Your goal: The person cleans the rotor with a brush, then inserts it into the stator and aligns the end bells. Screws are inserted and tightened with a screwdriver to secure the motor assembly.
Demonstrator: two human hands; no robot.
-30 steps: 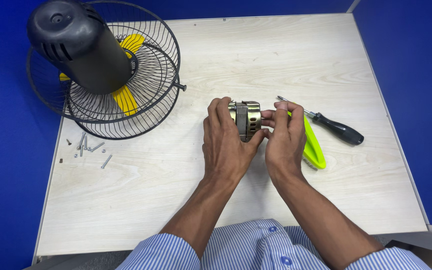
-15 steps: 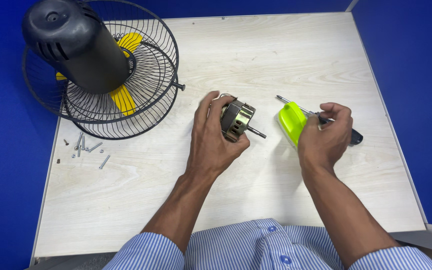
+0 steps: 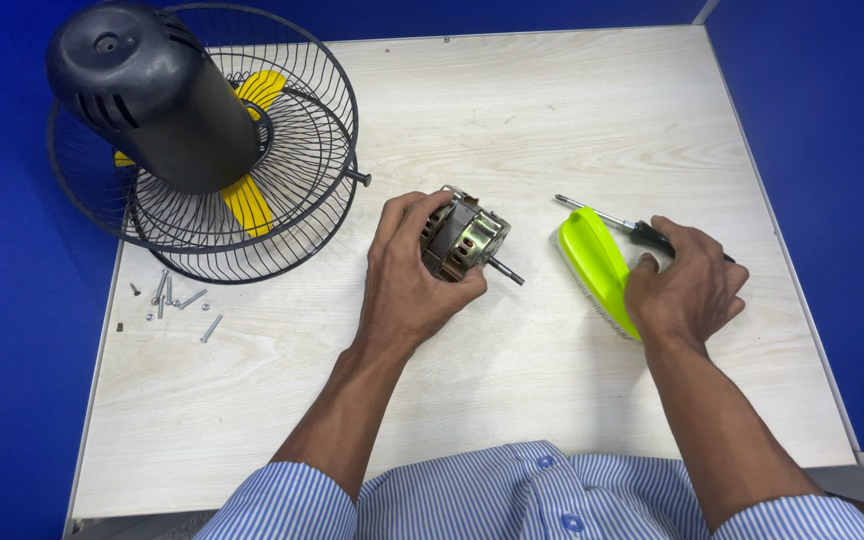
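Two hands are working near the middle of the frame. The left hand (image 3: 407, 285) is wrapping its fingers around a small metal fan motor with a bare copper winding and a steel shaft (image 3: 464, 240), holding it on the pale wooden tabletop (image 3: 552, 110), shaft pointing toward the lower right. The right hand (image 3: 682, 290) is closing over a lime-green plastic-backed brush (image 3: 592, 265) at centre right, with its fingers also lying across the black handle of a screwdriver (image 3: 637, 228); I cannot tell which of the two it is actually gripping. For a clean pickup, it is worth keeping the motor steady in the left hand and separating brush from screwdriver. The black wire fan cage with yellow blades (image 3: 202, 150) is sitting at upper left, loose screws (image 3: 177, 305) just below it.
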